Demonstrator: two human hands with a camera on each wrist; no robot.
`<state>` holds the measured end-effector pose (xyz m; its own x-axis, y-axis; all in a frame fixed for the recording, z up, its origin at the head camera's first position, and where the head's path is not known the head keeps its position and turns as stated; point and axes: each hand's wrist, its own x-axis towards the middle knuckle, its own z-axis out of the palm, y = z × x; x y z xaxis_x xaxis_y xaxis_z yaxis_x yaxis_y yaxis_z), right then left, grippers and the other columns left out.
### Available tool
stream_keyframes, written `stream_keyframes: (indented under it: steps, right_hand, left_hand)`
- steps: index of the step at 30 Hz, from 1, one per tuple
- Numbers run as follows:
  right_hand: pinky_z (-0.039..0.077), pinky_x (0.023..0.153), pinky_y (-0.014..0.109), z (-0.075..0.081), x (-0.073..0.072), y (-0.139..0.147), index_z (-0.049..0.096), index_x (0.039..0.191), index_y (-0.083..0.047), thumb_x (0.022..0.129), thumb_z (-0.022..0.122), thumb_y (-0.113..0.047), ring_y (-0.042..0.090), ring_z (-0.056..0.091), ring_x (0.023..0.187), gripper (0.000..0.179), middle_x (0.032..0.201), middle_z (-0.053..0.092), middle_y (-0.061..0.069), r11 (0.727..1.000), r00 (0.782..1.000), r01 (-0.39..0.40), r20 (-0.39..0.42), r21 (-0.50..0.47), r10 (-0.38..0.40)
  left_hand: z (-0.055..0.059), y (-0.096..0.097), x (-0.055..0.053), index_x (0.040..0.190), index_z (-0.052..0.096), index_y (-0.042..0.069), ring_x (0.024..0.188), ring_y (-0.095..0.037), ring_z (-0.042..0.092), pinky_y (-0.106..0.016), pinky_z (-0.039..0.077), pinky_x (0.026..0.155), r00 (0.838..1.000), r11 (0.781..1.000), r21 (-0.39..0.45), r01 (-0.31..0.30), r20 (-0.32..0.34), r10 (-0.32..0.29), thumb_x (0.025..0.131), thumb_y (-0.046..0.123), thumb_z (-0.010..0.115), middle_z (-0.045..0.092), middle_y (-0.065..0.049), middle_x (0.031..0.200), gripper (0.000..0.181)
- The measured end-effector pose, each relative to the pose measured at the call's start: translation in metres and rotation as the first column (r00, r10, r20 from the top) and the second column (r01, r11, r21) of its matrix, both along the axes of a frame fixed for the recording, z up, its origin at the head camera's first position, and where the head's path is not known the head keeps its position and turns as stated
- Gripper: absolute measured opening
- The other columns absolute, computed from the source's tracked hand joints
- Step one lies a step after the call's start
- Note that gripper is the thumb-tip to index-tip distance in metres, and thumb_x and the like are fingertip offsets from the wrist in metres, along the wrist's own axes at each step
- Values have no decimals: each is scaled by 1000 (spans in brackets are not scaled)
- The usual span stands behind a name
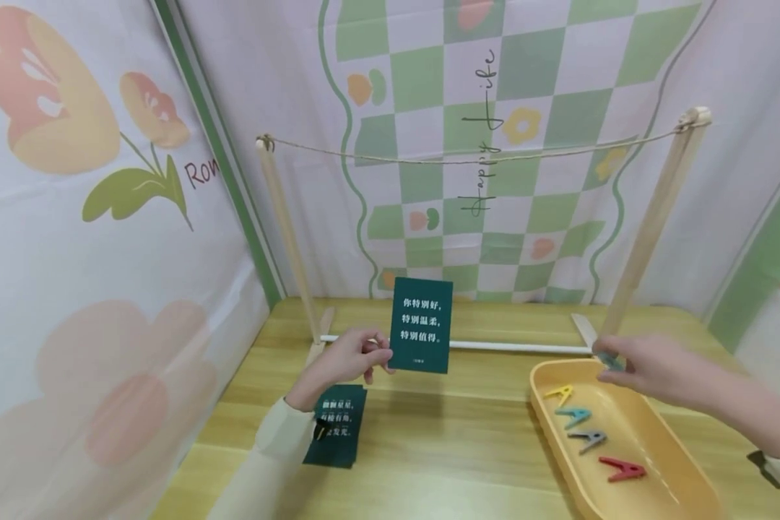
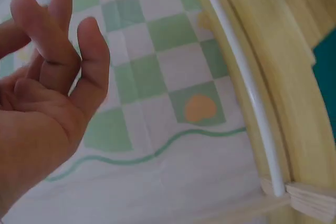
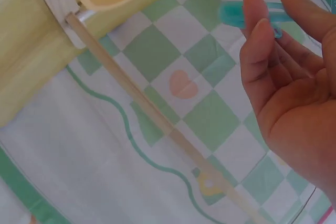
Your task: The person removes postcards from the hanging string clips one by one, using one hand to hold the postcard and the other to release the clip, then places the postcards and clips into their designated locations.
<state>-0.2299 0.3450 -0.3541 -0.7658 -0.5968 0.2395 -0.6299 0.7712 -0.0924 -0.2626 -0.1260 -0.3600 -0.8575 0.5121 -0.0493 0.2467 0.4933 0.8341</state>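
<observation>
My left hand pinches a dark green card by its lower left edge, upright above the table, its white Chinese lettering facing me. In the left wrist view the fingers of this hand are partly curled. Between thumb and fingertips of my right hand is a translucent teal clothespin, held over the far end of the yellow tray. Below my left forearm lies a stack of similar green cards, partly covered by the sleeve. A thin string spans the frame above both hands.
Two wooden posts, left and right, carry the string, and a white rod joins their feet. In the tray lie yellow, teal, grey and red clothespins. Patterned cloth hangs behind.
</observation>
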Motion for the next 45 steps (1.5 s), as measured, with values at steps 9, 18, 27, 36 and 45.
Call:
stream_keyframes:
  steps: [9,18,27,36,45]
  right_hand:
    - [44,51,21,-27,13,-1,59,93,-15,79,79,-22,-4,52,61,25,76,61,-14,996,991,-80,110,24,77]
    - [47,52,24,-50,20,4,57,88,-17,74,82,-19,4,58,63,29,76,61,-12,992,978,-107,188,69,92]
    - [43,51,27,-72,33,4,56,87,-16,74,82,-18,5,52,60,28,70,57,-9,990,956,-71,290,120,34]
    - [29,48,19,-93,47,3,49,77,-24,77,80,-17,-5,32,57,31,66,40,-20,988,917,-146,381,45,118]
    - [28,47,18,-95,54,4,48,71,-25,71,78,-12,-7,32,54,33,62,40,-23,992,910,-110,406,54,79]
  left_hand:
    - [-25,-41,10,98,60,6,49,-19,60,-39,56,53,999,1000,-8,31,24,-30,100,16,57,75,-13,86,11]
    - [-45,-83,17,98,58,2,48,-13,58,-40,55,51,996,999,-27,-40,76,42,98,14,59,73,-21,86,13]
    - [-56,-110,25,96,58,-1,47,-14,58,-38,54,48,990,997,-58,-52,127,59,97,10,59,75,-12,82,11]
    - [-68,-132,37,94,58,0,48,-11,58,-25,51,48,960,996,-78,-41,275,61,96,10,60,74,-14,80,10]
    - [-72,-144,49,94,58,-4,47,-9,56,-23,50,48,927,998,-61,-19,373,41,93,6,61,73,-16,78,11]
